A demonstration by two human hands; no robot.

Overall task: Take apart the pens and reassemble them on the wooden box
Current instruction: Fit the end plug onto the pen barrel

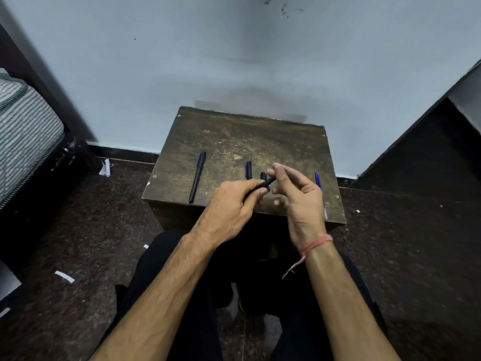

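Over the near half of the wooden box [234, 136] we see the left hand [231, 204] pinching a black pen [268, 183] between thumb and fingertips, its long axis slanting up and to the right toward the right hand [299, 194], whose fingertips close on the far end while the other fingers curl loosely. On the box top, a capped black pen [197, 177] lies left, pointing away and slightly right; a short dark piece [248, 170] lies just behind the hands, and a thin blue pen [319, 188] runs front-to-back beside the right hand.
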